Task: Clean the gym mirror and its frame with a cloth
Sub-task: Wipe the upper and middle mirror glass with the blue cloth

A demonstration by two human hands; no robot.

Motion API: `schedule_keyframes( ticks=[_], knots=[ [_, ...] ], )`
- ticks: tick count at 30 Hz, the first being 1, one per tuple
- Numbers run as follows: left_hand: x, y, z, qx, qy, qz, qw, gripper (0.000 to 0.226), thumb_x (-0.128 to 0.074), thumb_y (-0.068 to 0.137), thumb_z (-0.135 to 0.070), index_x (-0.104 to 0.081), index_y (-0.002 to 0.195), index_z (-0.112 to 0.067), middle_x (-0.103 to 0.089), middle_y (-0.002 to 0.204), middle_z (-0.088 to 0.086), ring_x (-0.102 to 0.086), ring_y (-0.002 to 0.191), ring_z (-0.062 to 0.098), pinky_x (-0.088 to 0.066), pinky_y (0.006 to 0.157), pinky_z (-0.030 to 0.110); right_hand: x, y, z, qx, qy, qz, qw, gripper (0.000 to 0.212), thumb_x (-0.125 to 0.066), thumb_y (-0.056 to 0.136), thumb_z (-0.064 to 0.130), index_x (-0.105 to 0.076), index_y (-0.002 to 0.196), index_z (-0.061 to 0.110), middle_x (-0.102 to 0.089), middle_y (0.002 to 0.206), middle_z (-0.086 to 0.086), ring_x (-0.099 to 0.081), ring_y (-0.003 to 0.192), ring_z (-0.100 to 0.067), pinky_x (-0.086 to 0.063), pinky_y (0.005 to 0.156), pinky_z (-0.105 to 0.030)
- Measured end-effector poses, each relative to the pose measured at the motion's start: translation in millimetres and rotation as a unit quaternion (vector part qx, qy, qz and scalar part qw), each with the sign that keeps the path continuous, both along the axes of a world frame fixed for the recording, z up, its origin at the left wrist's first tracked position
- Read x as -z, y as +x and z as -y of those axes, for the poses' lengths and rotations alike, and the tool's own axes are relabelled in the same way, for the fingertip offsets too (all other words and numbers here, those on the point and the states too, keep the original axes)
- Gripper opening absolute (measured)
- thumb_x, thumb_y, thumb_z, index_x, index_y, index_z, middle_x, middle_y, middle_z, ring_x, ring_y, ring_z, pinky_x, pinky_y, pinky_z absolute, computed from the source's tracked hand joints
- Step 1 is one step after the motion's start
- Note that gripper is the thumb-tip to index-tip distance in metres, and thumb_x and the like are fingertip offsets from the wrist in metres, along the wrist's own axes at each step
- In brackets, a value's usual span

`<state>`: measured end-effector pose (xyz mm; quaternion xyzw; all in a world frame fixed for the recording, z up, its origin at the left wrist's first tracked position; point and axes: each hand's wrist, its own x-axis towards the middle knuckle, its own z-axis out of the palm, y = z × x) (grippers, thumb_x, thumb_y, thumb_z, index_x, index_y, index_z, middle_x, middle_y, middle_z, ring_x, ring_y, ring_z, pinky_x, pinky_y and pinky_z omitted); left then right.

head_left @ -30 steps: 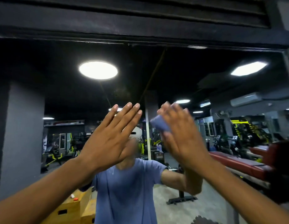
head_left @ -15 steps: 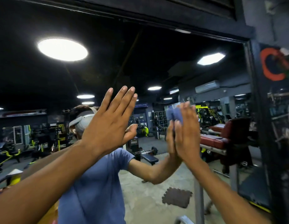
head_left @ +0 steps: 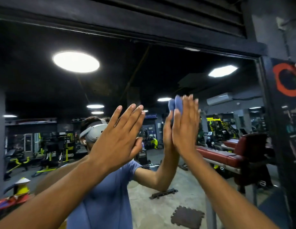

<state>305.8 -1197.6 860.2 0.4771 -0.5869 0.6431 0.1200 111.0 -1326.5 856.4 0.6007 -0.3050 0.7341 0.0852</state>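
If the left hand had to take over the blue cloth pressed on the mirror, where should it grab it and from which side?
Probably the bunched blue fold of the cloth that sticks out above and left of the right hand. Come from the left, where the left hand already rests flat and the glass of the mirror is free. The rest of the cloth is hidden under the right palm, pinned against the glass.
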Motion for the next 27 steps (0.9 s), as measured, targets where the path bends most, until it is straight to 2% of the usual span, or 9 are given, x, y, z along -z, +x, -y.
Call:
schedule_keyframes(
  ticks=[4,9,11,14,16,20,23,25,27],
  knots=[
    [-13,12,-10,0.006,0.01,0.02,1.0,0.073,-0.033,0.106,-0.047,-0.028,0.167,-0.006,-0.023,0.175,0.015,-0.019,0.163,0.029,-0.02,0.13,0.055,-60,44,-25,0.02,-0.064,-0.08,0.995,0.064,-0.017,0.111,0.043,-0.011,0.168,0.014,-0.002,0.176,-0.006,0.007,0.163,-0.022,-0.004,0.132,-0.051],
    [-26,59,-49,0.0,-0.045,-0.023,0.999,0.073,-0.038,0.105,-0.046,-0.03,0.166,-0.007,-0.023,0.175,0.014,-0.021,0.163,0.029,-0.019,0.131,0.054,18,36,-25,0.068,-0.185,-0.284,0.938,0.062,-0.021,0.113,0.041,-0.005,0.168,0.017,0.002,0.177,-0.004,0.004,0.163,-0.023,-0.001,0.132,-0.048],
    [-34,75,-63,-0.002,-0.064,-0.069,0.996,0.076,-0.038,0.104,-0.048,-0.025,0.168,-0.008,-0.019,0.176,0.013,-0.016,0.164,0.027,-0.016,0.132,0.052,7,19,-9,0.072,-0.163,-0.257,0.95,0.062,-0.02,0.112,0.042,-0.007,0.168,0.019,0.001,0.177,-0.002,0.004,0.163,-0.021,-0.004,0.132,-0.05],
    [-42,83,-67,-0.007,-0.081,-0.1,0.992,0.078,-0.034,0.105,-0.051,-0.02,0.169,-0.008,-0.015,0.177,0.011,-0.011,0.165,0.025,-0.015,0.132,0.054,-69,23,-7,0.055,-0.069,-0.109,0.99,0.065,-0.011,0.11,0.046,-0.013,0.167,0.016,-0.006,0.176,-0.005,0.003,0.163,-0.021,-0.005,0.132,-0.05],
    [-42,83,-64,-0.002,-0.084,-0.095,0.992,0.078,-0.035,0.105,-0.05,-0.021,0.169,-0.008,-0.016,0.177,0.011,-0.012,0.165,0.025,-0.015,0.132,0.054,-118,39,-16,0.065,-0.065,-0.071,0.993,0.067,-0.009,0.109,0.045,-0.018,0.166,0.012,-0.012,0.175,-0.011,-0.002,0.163,-0.026,-0.008,0.131,-0.052],
    [-41,89,-66,0.002,-0.081,-0.092,0.992,0.078,-0.036,0.105,-0.05,-0.019,0.169,-0.01,-0.014,0.178,0.01,-0.012,0.165,0.024,-0.014,0.132,0.053,-103,86,-55,0.055,-0.152,-0.201,0.966,0.061,-0.023,0.113,0.039,-0.01,0.168,0.015,-0.003,0.176,-0.01,0.006,0.162,-0.027,0.001,0.132,-0.049],
    [-43,93,-69,-0.015,-0.082,-0.087,0.993,0.077,-0.034,0.106,-0.05,-0.02,0.169,-0.01,-0.013,0.178,0.009,-0.013,0.165,0.025,-0.017,0.131,0.056,-38,86,-64,0.07,-0.255,-0.349,0.899,0.065,-0.029,0.111,0.041,-0.011,0.168,0.015,-0.004,0.176,-0.011,0.005,0.163,-0.028,-0.003,0.132,-0.049],
    [-43,94,-70,-0.025,-0.083,-0.08,0.993,0.076,-0.034,0.105,-0.049,-0.02,0.169,-0.01,-0.014,0.178,0.01,-0.014,0.165,0.025,-0.02,0.13,0.058,-33,69,-49,0.093,-0.305,-0.384,0.867,0.066,-0.031,0.108,0.04,-0.013,0.167,0.015,-0.01,0.176,-0.009,-0.003,0.163,-0.027,-0.007,0.132,-0.049],
    [-43,93,-68,-0.027,-0.087,-0.08,0.993,0.076,-0.034,0.105,-0.049,-0.019,0.17,-0.011,-0.013,0.178,0.009,-0.013,0.165,0.024,-0.021,0.13,0.059,-61,56,-32,0.102,-0.271,-0.329,0.899,0.065,-0.031,0.109,0.037,-0.01,0.167,0.016,-0.009,0.175,-0.008,-0.003,0.163,-0.025,-0.008,0.131,-0.049]
  ],
)
